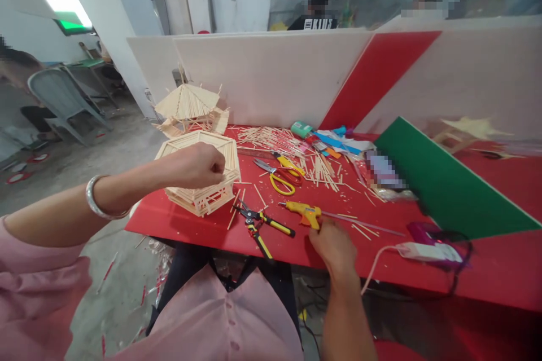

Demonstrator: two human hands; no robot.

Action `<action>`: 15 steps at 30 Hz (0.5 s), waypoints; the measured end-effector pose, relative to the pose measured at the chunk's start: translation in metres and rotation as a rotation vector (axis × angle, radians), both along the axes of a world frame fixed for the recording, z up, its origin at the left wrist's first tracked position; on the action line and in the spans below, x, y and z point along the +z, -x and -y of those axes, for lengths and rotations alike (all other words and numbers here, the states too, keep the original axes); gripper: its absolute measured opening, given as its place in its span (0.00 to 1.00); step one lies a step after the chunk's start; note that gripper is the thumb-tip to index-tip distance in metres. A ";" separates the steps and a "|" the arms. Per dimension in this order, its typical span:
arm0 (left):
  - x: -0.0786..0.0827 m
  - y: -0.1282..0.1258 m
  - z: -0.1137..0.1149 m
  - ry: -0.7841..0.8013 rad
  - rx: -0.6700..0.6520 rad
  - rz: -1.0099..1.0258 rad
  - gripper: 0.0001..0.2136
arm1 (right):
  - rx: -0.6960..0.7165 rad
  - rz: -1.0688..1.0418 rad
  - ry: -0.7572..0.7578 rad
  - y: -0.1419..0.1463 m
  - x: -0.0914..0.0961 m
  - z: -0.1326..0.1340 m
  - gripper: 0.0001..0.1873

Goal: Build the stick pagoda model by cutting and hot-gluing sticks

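Note:
My left hand point(197, 164) reaches across a hexagonal model of thin wooden sticks point(203, 199), at its near right rim. Its fingers are closed, and whatever they hold is hidden. My right hand point(336, 241) grips the handle of a yellow glue gun point(302, 213), whose nozzle points left toward the model. A clear glue stick point(364, 224) trails from the gun's rear. Between the model and the gun lie wire-stripper pliers point(260, 224) with black and yellow handles. Scissors with yellow handles point(282, 181) rest behind them.
A second stick model with a pointed roof point(188, 102) stands behind. Loose sticks point(271, 140) cover the red table's back point(186, 231). A green board point(457, 186) leans at right, beside a white power strip point(427, 251) with cords. A white partition point(262, 79) separates two people opposite.

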State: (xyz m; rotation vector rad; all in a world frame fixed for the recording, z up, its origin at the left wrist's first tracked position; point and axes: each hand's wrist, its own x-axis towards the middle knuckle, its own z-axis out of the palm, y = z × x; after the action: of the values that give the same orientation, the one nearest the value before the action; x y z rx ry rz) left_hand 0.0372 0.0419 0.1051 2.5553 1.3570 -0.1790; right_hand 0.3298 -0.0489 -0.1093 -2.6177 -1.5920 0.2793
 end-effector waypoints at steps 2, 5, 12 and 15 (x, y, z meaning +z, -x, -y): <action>0.004 0.006 -0.003 0.101 0.044 0.110 0.06 | 0.043 -0.053 0.034 -0.012 -0.014 -0.006 0.17; 0.008 0.014 -0.004 0.225 0.106 0.268 0.06 | -0.007 -0.206 -0.079 -0.020 -0.029 -0.014 0.17; 0.008 0.029 -0.001 0.301 0.124 0.499 0.06 | -0.068 -0.645 -0.415 0.001 -0.013 -0.004 0.18; 0.007 0.029 -0.001 0.281 0.131 0.518 0.06 | -0.013 -1.020 -0.680 0.027 0.015 0.008 0.17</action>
State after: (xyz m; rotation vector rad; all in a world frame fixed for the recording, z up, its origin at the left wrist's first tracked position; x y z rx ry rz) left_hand 0.0079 0.0427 0.1119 2.0745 1.1887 0.2793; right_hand 0.3028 -0.0567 -0.0946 -1.5287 -1.0225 0.7493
